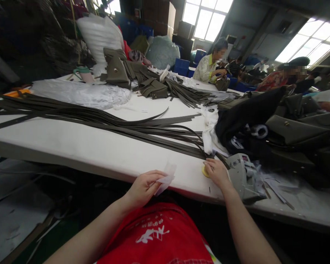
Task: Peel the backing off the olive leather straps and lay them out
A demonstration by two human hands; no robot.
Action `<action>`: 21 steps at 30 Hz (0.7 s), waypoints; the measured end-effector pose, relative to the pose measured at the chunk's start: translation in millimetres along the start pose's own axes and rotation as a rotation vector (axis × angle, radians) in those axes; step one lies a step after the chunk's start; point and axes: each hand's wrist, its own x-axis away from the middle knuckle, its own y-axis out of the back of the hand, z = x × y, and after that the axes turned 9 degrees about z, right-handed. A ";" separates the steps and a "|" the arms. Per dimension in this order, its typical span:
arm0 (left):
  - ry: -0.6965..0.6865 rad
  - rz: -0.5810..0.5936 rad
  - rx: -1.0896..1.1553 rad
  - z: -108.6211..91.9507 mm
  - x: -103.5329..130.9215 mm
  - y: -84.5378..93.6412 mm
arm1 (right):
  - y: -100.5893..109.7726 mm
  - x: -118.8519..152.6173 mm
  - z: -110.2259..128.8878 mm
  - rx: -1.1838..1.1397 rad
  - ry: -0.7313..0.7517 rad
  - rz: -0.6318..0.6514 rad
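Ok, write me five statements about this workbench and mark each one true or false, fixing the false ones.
1. The left hand holds a thin, whitish sheet. True.
2. The right hand is resting on the red apron. False: it is over the table edge, by a round yellow item and near the pale grey device.
3. Long dark straps lie along the white table. True.
4. The mug with the green lid has toppled onto its side. False: it stands upright.
5. White print shows on the red apron. True.
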 end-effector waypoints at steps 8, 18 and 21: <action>-0.080 -0.033 -0.021 0.6 2.6 -12.0 | 18.3 1.5 104.0 -0.736 0.037 0.389; -0.108 0.075 0.133 -13.5 14.6 -4.4 | 8.3 9.2 166.1 -0.868 0.172 0.397; -0.119 0.091 0.126 -17.7 16.0 -2.4 | 7.7 8.5 174.0 -0.739 0.331 0.367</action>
